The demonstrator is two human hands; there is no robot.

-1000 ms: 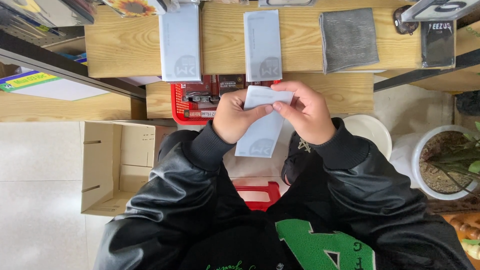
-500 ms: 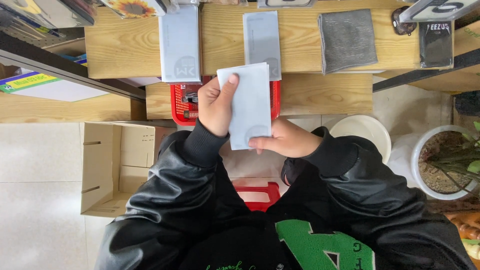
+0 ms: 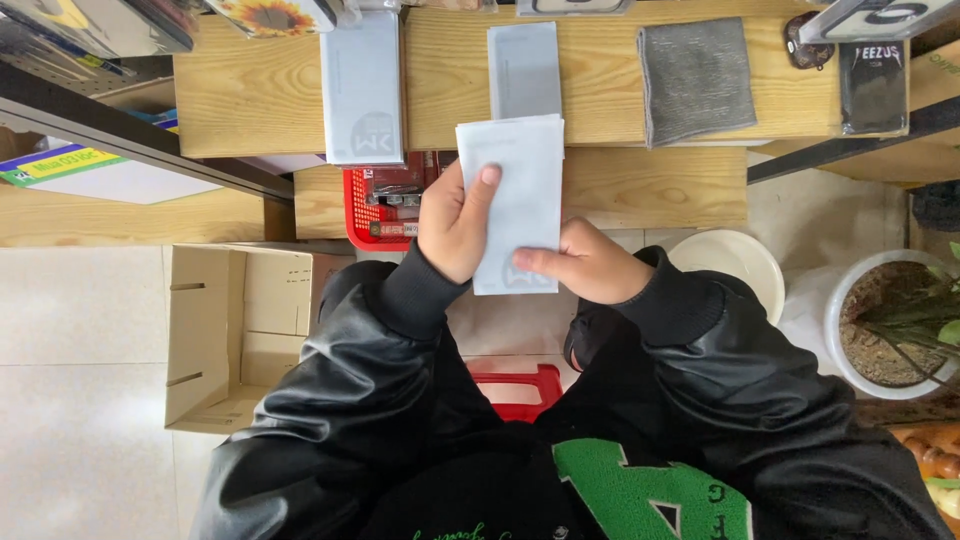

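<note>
A pale flat pouch (image 3: 515, 200) was found held upright between both hands, raised from its folded state of a second earlier. The left hand (image 3: 455, 220) was closed on its left edge; the right hand (image 3: 585, 265) pinched its lower corner. Beyond, two similar pouches (image 3: 362, 85) and a grey cloth (image 3: 695, 80) were noted lying on the wooden surface (image 3: 250, 95).
</note>
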